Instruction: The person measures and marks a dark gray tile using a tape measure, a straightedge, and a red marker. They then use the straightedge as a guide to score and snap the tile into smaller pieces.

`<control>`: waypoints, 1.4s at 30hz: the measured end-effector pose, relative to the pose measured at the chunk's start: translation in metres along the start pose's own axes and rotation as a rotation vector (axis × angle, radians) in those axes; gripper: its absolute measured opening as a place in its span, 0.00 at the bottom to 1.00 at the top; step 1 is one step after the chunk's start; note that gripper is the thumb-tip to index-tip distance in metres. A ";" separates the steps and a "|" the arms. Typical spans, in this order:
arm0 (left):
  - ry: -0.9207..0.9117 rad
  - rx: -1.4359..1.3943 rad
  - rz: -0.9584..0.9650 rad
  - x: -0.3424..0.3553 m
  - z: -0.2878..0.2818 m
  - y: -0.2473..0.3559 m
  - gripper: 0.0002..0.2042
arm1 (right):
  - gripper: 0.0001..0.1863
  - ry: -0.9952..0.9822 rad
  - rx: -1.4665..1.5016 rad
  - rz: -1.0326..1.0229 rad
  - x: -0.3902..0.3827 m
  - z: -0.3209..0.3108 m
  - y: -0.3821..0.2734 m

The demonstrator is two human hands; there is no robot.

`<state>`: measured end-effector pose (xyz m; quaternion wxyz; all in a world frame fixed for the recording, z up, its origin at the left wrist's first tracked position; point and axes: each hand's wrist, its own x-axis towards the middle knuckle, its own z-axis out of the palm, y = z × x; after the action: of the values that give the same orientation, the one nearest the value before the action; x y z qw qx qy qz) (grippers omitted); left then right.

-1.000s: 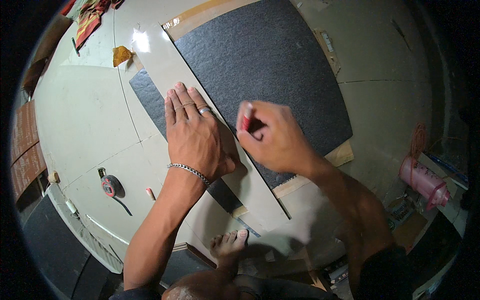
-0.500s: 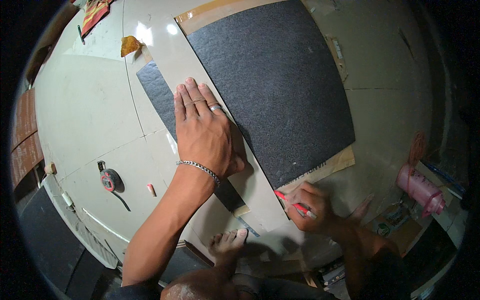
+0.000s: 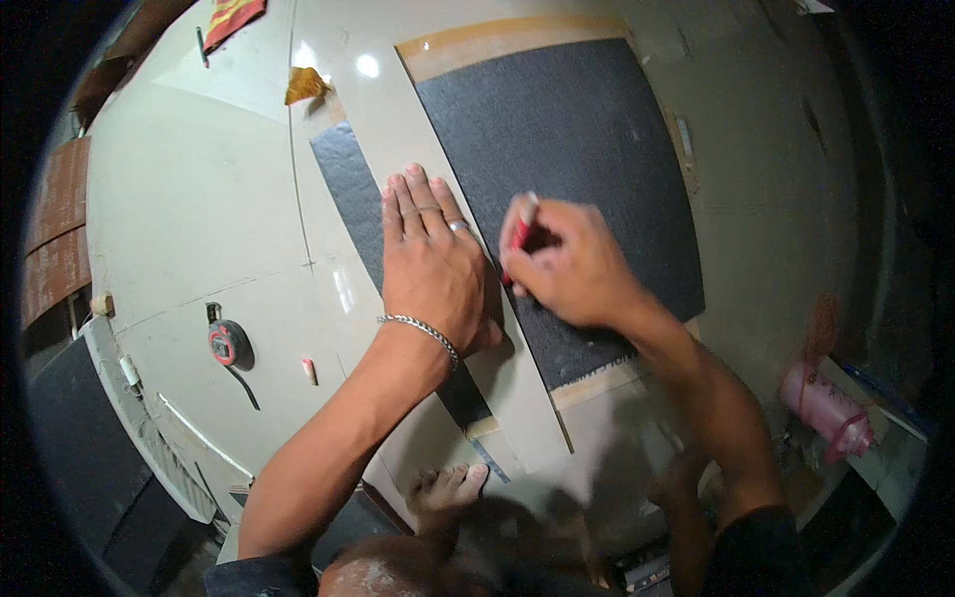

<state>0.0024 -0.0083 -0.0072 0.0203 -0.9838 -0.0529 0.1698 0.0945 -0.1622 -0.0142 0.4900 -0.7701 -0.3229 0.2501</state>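
My left hand [image 3: 434, 267] lies with fingers outstretched on a long pale flat strip [image 3: 527, 398], pressing along it. The strip sits along the left edge of a large dark speckled sheet [image 3: 617, 129] with tan borders, over a narrower dark piece [image 3: 343, 194] that shows at left. My right hand [image 3: 577, 259], slightly blurred, grips a red marker [image 3: 522, 229] just right of the strip, its lower end at the strip's edge. A small red-and-white cap-like piece [image 3: 309, 371] lies left of my left wrist.
A tape measure [image 3: 227, 343] lies on tiled flooring at left. An orange-brown scrap [image 3: 301, 88] and a striped cloth [image 3: 231, 20] are at upper left. A pink bottle [image 3: 826, 408] with cord lies at right. Dark boards [image 3: 70, 428] stand at lower left. My bare foot shows below.
My right hand and marker went down to the strip's lower end half a second ago and are now back up beside my left hand. My left hand stays pressed on the strip; the view has shifted.
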 end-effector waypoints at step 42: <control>-0.040 -0.067 0.016 -0.002 -0.005 -0.001 0.63 | 0.05 0.096 0.204 0.266 -0.093 0.003 -0.011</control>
<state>0.0024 -0.0081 -0.0019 -0.0150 -0.9808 -0.0509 0.1878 0.0275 -0.2261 0.0006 0.5432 -0.7633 -0.1671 0.3072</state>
